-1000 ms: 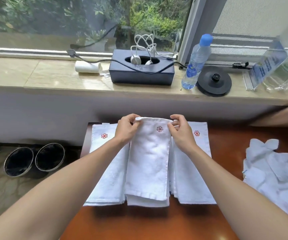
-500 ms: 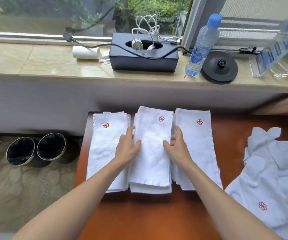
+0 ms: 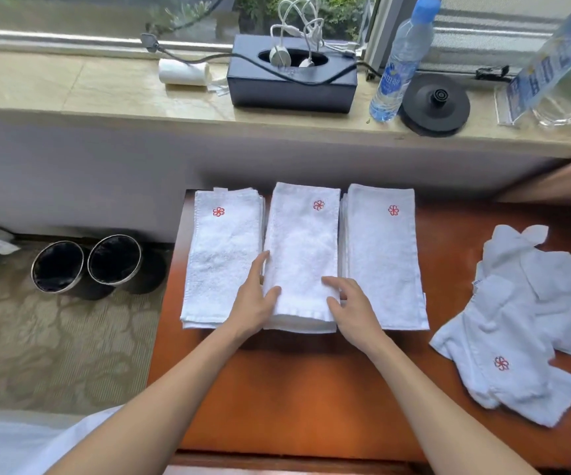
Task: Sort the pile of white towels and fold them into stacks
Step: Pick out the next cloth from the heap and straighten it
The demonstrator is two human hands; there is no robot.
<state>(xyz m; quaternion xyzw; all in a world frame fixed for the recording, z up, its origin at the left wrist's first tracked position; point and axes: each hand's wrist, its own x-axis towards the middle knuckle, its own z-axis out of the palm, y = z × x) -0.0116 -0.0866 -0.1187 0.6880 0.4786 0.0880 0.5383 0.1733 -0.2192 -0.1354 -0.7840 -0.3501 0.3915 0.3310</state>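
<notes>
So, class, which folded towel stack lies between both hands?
The middle stack: left hand and right hand flank it; the left stack and right stack each adjoin one.

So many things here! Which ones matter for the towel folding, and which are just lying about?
For the job: left stack, middle stack, right stack, unfolded pile, left hand, right hand, both on the middle stack.
Lying about: tissue box, water bottle, kettle base, two bins, small roll.

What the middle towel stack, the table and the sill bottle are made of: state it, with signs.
Middle towel stack: white terry cloth, likely cotton; nubby looped pile, stitched red emblem. Table: reddish-brown wood or veneer, glossy; soft reflections. Bottle: clear plastic, probably; see-through wall, blue cap.
</notes>
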